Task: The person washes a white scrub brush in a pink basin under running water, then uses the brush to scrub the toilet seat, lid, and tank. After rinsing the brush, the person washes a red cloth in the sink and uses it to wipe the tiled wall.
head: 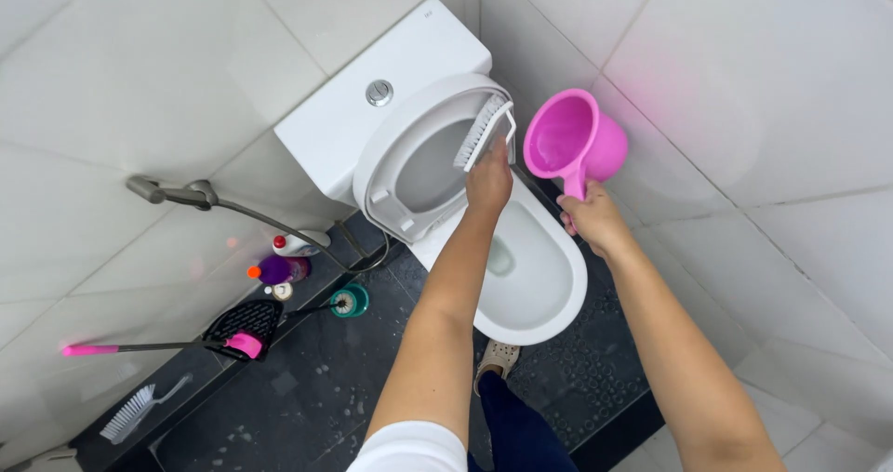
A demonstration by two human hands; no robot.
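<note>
My left hand [489, 180] has its fingers tight around a white brush [484, 132] on the raised toilet seat [391, 160], and my right hand [592, 219] grips a pink scoop [569, 139].

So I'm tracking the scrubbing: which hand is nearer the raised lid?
Left. The left hand presses a brush against the lid; the right hand holds a pink scoop beside it.
</note>
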